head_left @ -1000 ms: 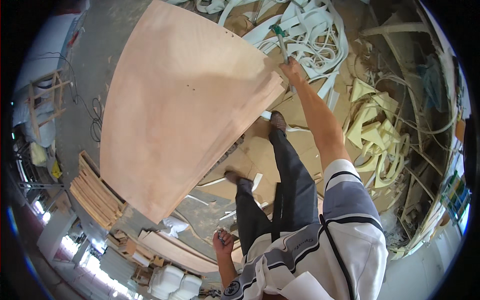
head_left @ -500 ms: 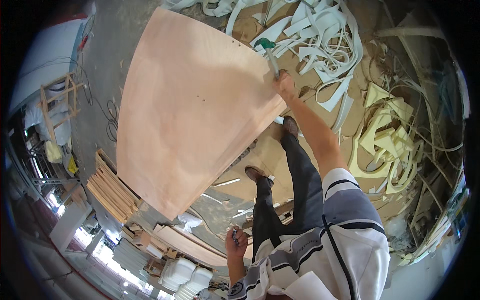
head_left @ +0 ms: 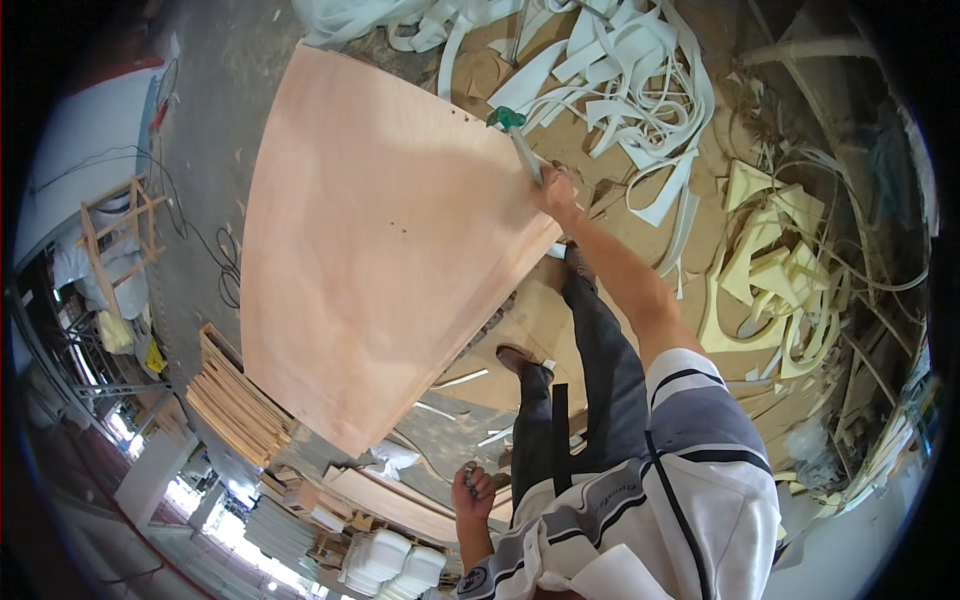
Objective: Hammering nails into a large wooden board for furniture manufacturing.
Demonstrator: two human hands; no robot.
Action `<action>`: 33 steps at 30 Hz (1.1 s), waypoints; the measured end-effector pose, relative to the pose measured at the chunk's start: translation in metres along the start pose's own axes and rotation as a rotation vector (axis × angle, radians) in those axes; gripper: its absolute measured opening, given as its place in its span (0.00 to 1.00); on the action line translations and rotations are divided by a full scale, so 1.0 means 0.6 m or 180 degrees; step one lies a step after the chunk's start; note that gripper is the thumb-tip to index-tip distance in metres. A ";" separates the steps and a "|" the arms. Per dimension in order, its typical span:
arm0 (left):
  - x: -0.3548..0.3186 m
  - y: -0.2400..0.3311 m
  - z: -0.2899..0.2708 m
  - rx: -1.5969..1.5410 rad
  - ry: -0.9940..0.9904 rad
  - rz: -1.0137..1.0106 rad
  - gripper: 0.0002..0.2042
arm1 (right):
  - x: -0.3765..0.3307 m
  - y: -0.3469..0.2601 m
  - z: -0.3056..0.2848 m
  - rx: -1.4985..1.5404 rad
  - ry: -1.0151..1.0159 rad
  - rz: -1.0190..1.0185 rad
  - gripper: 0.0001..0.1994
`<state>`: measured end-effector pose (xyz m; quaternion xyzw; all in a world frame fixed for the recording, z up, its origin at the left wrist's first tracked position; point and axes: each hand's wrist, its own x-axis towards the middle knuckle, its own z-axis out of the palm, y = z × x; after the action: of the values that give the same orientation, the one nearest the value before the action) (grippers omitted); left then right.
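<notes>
A large, pale, curved plywood sheet is held up off the floor. My right hand grips its right edge, arm stretched out. The same hand also holds a slim tool with a green end that points away along the sheet's top edge. My left hand hangs low by my waist in a loose fist around something small that I cannot make out. My legs in dark trousers stand below the sheet on brown boards.
White and yellow offcut strips lie in heaps on the floor ahead and to the right. A stack of thin wooden boards sits at the lower left, near white moulded parts. A cable runs across the grey floor.
The plywood sheet and my right hand have drifted rightward and slightly down in view. My feet have shifted in a step. My left hand stays low and closed.
</notes>
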<state>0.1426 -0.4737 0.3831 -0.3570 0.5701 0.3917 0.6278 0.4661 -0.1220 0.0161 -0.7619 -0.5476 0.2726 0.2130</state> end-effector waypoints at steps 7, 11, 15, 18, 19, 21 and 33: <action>0.005 0.002 0.048 0.0109 -0.0067 0.0160 0.09 | 0.016 -0.029 -0.054 -0.0064 0.0770 0.0128 0.14; 0.006 -0.013 0.087 0.0259 0.0015 0.0240 0.11 | 0.041 -0.026 -0.124 0.1243 -0.0102 0.0913 0.15; -0.003 -0.023 0.084 0.0258 -0.0114 0.0135 0.11 | 0.122 -0.094 -0.182 0.1962 -0.0345 0.1250 0.22; -0.035 -0.040 0.064 0.0018 -0.0063 0.0291 0.12 | 0.174 -0.157 -0.174 0.1634 -0.0320 0.0642 0.22; -0.042 -0.046 0.055 0.0007 -0.0063 0.0357 0.12 | 0.192 -0.156 -0.147 0.1690 -0.0342 0.0612 0.22; -0.052 -0.058 0.036 -0.0216 -0.0042 0.0400 0.12 | 0.218 -0.142 -0.067 -0.0016 0.0562 -0.0703 0.19; -0.037 -0.036 0.101 -0.0422 -0.0252 0.0597 0.12 | 0.197 -0.222 -0.103 0.1657 -0.1709 0.0934 0.20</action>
<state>0.1875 -0.4307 0.4111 -0.3272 0.5485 0.4993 0.5854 0.4403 0.0302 0.1245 -0.6542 -0.3818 0.6192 0.2070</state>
